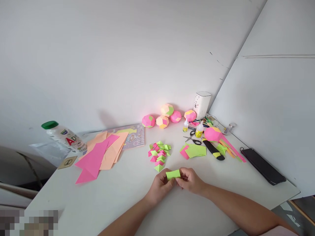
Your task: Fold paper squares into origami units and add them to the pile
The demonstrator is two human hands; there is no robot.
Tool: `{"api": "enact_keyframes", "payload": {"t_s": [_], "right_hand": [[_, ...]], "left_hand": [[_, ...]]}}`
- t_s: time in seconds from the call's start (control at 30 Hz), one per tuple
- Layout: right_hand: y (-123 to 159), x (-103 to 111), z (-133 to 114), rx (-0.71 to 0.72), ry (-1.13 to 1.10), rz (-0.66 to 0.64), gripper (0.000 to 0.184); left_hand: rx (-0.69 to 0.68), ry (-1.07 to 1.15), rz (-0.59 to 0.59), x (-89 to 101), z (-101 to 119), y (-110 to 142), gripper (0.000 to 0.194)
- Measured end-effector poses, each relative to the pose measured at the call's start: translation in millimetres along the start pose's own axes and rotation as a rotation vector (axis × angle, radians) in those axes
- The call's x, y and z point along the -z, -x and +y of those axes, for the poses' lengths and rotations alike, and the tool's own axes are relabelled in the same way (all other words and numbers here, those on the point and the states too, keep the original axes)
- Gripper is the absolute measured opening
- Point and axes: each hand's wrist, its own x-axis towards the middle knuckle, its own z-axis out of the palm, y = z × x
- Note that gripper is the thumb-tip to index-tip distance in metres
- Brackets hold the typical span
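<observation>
A small green paper strip (173, 174) is stretched between my two hands above the front of the table. My left hand (159, 186) pinches its left end, thumb toward me. At the other end my right hand (191, 181) grips it, thumb along the lower edge. Just beyond lies a pile of folded pink and green paper pieces (159, 154). Flat green paper rectangles (196, 150) rest to the right of that pile, with a pink one (184, 152) partly under them.
Against the wall sit several paper balls (148, 121). Scissors (193, 137), glue bottles (199, 130), a utility knife (213, 150) and a black phone-like case (263, 165) lie right. Pink paper sheets (95, 160), a notebook (137, 137) and a white bottle (65, 136) are left.
</observation>
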Motion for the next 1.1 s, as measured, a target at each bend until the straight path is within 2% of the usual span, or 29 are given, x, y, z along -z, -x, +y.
{"api": "enact_keyframes", "payload": {"t_s": [0.3,0.5,0.63,0.8,1.0,1.1], "right_hand": [[1,-2,0,-0.021,0.075,0.014,0.012],[0,2,-7,-0.082,-0.037,-0.043,0.007],[0,4,-11,-0.114,-0.106,-0.067,0.008],[-2,7,-9,-0.121,-0.172,-0.079,0.007],[-6,10,-5,-0.045,-0.260,-0.062,0.008],[-6,10,-8,-0.011,-0.301,-0.047,0.015]], "left_hand": [[-0.029,-0.064,-0.018,-2.2,-5,0,0.020],[-0.031,0.030,-0.104,0.8,-3,-1,0.020],[-0.019,0.073,-0.115,2.6,-2,-2,0.024],[0.007,0.096,-0.087,2.5,-1,-3,0.029],[0.031,0.041,0.070,6.4,-3,-4,0.028],[0.034,0.045,0.092,6.7,-2,-4,0.027]]}}
